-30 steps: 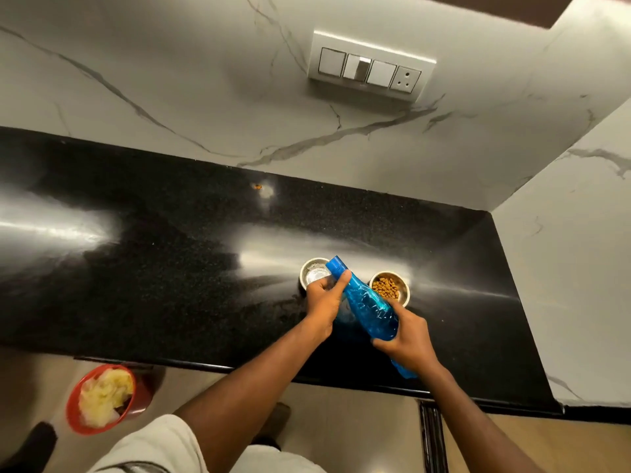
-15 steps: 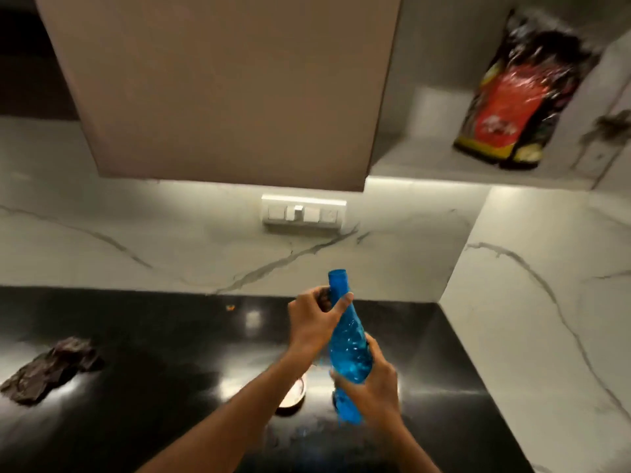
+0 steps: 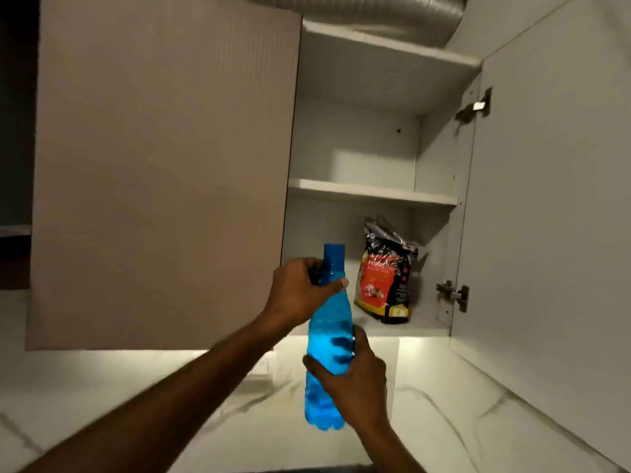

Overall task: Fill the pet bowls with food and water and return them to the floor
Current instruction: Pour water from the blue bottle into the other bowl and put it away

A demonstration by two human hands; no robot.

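View has swung up off the table, bowls now out of frame. Left hand point(image 3: 300, 288) pinches neck of upright blue bottle point(image 3: 329, 336), right hand point(image 3: 355, 380) wrapped around its body. Food bag point(image 3: 384, 274) right, on open cabinet's lower shelf point(image 3: 423, 327). Pouring likely over; bottle probably gets stowed.

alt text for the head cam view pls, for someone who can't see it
Two bare hands hold a blue plastic bottle upright, left hand at its neck, right hand around its body. Behind it, an open wall cabinet holds a pet food bag on its bottom shelf.
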